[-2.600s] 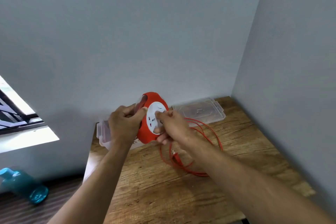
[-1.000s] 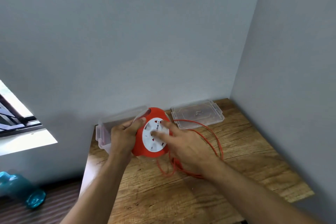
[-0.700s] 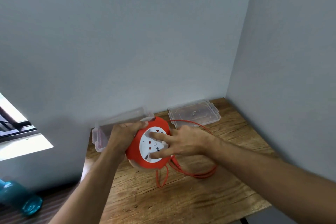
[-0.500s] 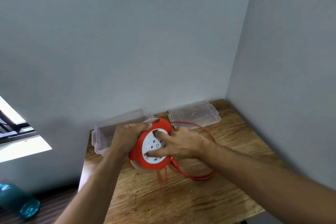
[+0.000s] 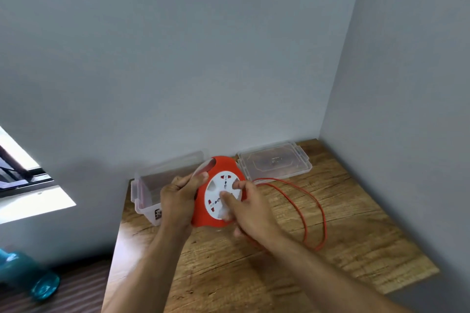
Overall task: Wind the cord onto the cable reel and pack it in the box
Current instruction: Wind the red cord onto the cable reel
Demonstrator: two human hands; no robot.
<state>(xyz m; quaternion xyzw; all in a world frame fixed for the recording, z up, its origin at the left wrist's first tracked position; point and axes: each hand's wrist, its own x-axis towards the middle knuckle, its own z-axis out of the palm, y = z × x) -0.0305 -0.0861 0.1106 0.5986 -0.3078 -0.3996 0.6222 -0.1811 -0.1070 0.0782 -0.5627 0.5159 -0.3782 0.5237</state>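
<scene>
Item 1, cable reel (image 5: pixel 218 193): red housing with a white socket face, held upright above the wooden table (image 5: pixel 343 211), face turned toward the person. Its turning axis runs roughly from the person toward the back wall.

Item 2, cord (image 5: pixel 315 211): red, largely unwound, lying in 2 loose loops on the table to the right of the reel, so the slack feeds in from the right-hand side.

Item 3, left hand (image 5: pixel 178 198): closed around the reel's left edge, thumb over the top rim, steadying the housing.

Item 4, right hand (image 5: pixel 246 211): nearer the cord; fingers curled, 2 fingertips (image 5: pixel 225 195) pressed on the white face, apparently to spin it.

Item 5, box (image 5: pixel 150 185): clear plastic, open, just behind the left hand against the wall.

Item 6, lid (image 5: pixel 274 162): separate, lying flat to the reel's right.

Judgement: winding is under way; packing is not yet begun.
</scene>
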